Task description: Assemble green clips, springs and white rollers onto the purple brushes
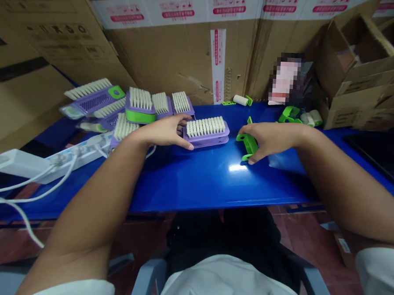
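Left hand (163, 131) open, fingers loosely spread, fingertips reaching the end of a lilac scrub brush (205, 141), its dense white bristles facing up, its base lying flat on the blue bench (195, 187). No closed grip there, light contact at most. Right hand (270, 140) curled over a green plastic clip (246, 143), fingers wrapped around its upper part, apparently holding it, though much of the piece hidden under the palm. Clip just beside the brush, a narrow strip of blue between them, both near the middle of the bench.

Handling, as a judgement: brush probably light and stiff, a moulded plastic body with little give, safest held along the long sides of the base, clear of the bristles. Slotted base likely smooth, so some risk of slipping on the glossy bench top. Clip probably light and a little springy, best pinched at its broad middle, its thin arms apt to flex.

Around them: more lilac brushes (139, 105) piled at the far left, one with a green band; a small white roller (240, 100) and further green parts (289, 113) along the far edge; a white power strip (74, 147) with cables at the near left; taped cardboard cartons (175, 49) behind the bench.
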Tool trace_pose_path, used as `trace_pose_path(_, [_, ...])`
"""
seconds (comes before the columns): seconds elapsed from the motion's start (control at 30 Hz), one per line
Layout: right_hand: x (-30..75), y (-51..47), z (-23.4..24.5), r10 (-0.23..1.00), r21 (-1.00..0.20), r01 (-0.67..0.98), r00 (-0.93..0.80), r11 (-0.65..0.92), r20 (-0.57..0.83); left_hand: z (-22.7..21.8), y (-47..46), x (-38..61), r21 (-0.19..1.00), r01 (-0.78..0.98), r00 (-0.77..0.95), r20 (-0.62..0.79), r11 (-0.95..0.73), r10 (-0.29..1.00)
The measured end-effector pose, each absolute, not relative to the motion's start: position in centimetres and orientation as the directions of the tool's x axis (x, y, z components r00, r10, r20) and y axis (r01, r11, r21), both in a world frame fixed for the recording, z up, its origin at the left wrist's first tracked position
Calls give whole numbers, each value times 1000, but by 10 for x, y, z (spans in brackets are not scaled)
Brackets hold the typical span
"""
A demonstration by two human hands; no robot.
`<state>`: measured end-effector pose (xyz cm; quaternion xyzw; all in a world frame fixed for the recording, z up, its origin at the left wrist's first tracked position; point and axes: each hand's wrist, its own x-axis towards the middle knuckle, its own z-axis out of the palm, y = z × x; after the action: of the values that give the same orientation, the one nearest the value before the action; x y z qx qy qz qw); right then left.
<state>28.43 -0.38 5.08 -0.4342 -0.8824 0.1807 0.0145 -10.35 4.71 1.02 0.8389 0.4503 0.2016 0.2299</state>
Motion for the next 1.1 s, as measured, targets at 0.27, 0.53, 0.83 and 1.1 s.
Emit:
trace_pose_path(0.27, [300,13,62,884,-445,765,-395,466,248,9,34,-67,590,693,434,117,-414,893])
trace_pose_path(0.53, [294,17,51,864,-660,569,-412,491,288,9,30,-63,772,366,484,320,-520,815])
trace_pose_path(0.83, [267,21,25,786,-791,338,-558,510,267,5,31,-59,759,318,517,363,-567,775])
trace_pose_path(1.1, [258,21,15,857,-791,385,-406,476,318,3,29,-53,812,269,442,374,-519,815])
